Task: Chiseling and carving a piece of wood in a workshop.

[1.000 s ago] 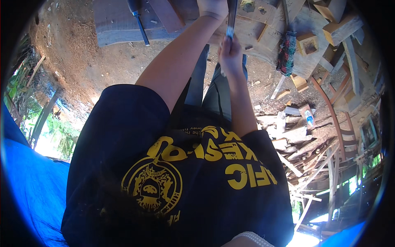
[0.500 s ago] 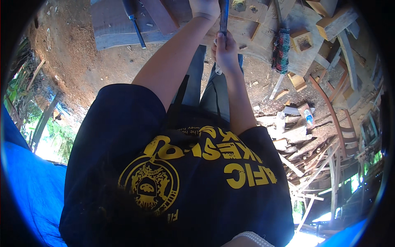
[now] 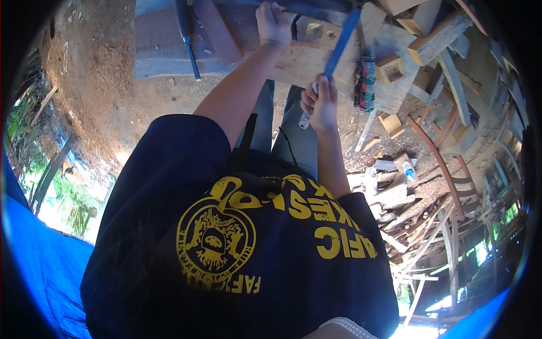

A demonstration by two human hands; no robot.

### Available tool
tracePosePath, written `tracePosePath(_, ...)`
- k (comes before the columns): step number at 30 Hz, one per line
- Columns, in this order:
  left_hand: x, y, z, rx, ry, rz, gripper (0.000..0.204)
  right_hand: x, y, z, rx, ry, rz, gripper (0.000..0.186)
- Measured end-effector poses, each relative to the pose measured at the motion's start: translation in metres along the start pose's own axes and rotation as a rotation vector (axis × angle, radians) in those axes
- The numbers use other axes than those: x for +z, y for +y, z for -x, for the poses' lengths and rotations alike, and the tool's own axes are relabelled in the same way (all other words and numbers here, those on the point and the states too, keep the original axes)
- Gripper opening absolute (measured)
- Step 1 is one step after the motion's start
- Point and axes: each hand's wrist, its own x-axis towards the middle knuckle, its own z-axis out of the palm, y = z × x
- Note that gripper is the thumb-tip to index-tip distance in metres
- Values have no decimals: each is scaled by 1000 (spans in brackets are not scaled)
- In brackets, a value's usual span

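My right hand (image 3: 322, 104) is closed round the pale handle of a long tool with a flat, straight, blue-grey blade (image 3: 343, 44). That blade slants up and to the right, above the plank; its kind I cannot make out. Near the top edge my left hand (image 3: 273, 25) has its fingers curled, by the end of a dark bar (image 3: 316, 10). What lies inside those fingers is hidden. Below the bar is wood with squarish holes (image 3: 314, 27). A chisel (image 3: 192, 59) with a dark handle lies to the left, on the broad plank (image 3: 158, 42).
A reddish-brown board (image 3: 217, 31) lies beside the chisel. Right of my hand rests a tool with a cloth-wrapped handle (image 3: 365, 83). Cut wood blocks (image 3: 390, 70), a curved wooden chair frame (image 3: 432, 144), a plastic bottle (image 3: 409, 171) and scrap wood (image 3: 412, 209) crowd the right.
My right hand has moved right and down, and the blade has swung from nearly upright to a rightward slant, away from my left hand. The view has shifted, showing the dark bar.
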Motion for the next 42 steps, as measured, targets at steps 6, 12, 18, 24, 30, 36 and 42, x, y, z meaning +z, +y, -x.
tracePosePath(6,-2,6,-5,-6,-62,26,24,-45,-34,61,-164,221,131,18)
tracePosePath(12,-42,22,-7,76,-497,-201,62,-97,-36,122,-323,356,586,17)
tracePosePath(18,-91,38,-29,324,-873,-424,87,-119,-16,142,-375,520,728,19)
tracePosePath(24,-97,49,-42,-495,-1287,32,82,-78,0,123,-503,488,966,19)
tracePosePath(30,-88,71,-10,-143,-608,-556,67,-26,5,83,-376,491,1133,22)
tracePosePath(36,-53,83,-9,436,-655,-690,60,4,-3,39,-422,428,1290,18)
tracePosePath(42,-44,95,-22,302,-1026,-787,61,2,-2,18,-476,405,1350,13)
